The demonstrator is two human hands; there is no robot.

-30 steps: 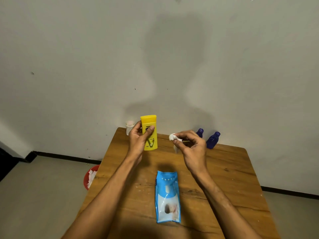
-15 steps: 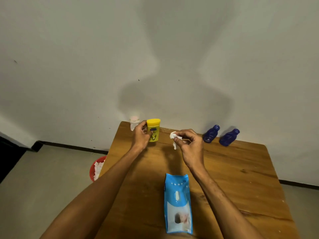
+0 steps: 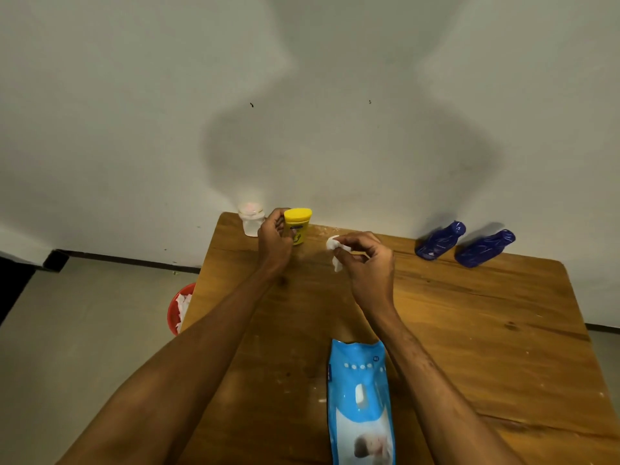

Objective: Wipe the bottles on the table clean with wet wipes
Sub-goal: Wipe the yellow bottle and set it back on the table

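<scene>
My left hand (image 3: 275,239) grips a yellow bottle (image 3: 298,226) that stands upright on the far left of the wooden table (image 3: 469,330), near the wall. A small clear bottle (image 3: 251,220) stands just left of it at the table's corner. My right hand (image 3: 364,263) pinches a crumpled white wet wipe (image 3: 334,250) a little to the right of the yellow bottle, apart from it. Two dark blue bottles (image 3: 440,240) (image 3: 484,248) lie on their sides at the far right. A blue pack of wet wipes (image 3: 361,401) lies flat near the table's front.
A red bin (image 3: 174,308) holding used white wipes stands on the floor beside the table's left edge. A white wall rises right behind the table's far edge. Bare wood lies between the wipes pack and the blue bottles.
My left hand has lowered the yellow bottle from mid-air down onto the table beside the clear bottle. My right hand kept the wipe and barely moved. The view tilted and drew closer.
</scene>
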